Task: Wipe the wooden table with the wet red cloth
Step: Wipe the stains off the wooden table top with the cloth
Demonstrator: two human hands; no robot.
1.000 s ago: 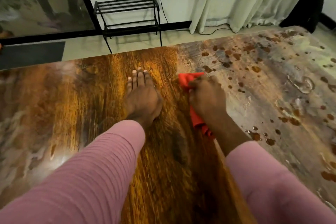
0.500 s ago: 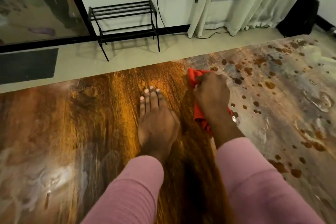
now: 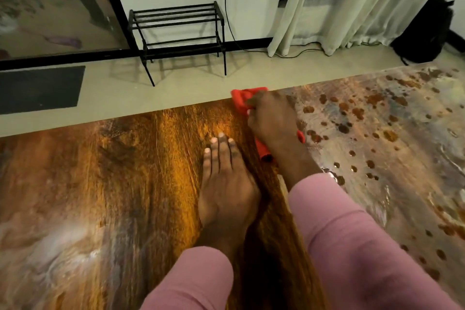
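Observation:
The wooden table (image 3: 113, 184) fills the lower view, dark and shiny on the left, grey and dotted with brown droplets on the right. The red cloth (image 3: 242, 100) lies at the table's far edge, bunched under my right hand (image 3: 273, 118), whose curled fingers grip it; a red end (image 3: 263, 152) pokes out near my wrist. My left hand (image 3: 226, 184) rests flat on the wet wood just left of the right arm, fingers straight and together. Both arms wear pink sleeves.
Beyond the far table edge is a pale floor with a black metal rack (image 3: 178, 33), a dark mat (image 3: 40, 89), curtains (image 3: 352, 2), a cable and a black bag (image 3: 427, 33). Scattered droplets (image 3: 352, 113) cover the table's right part.
My right hand has pushed the red cloth away from me, up to the far edge of the table. My left hand stays flat on the wood.

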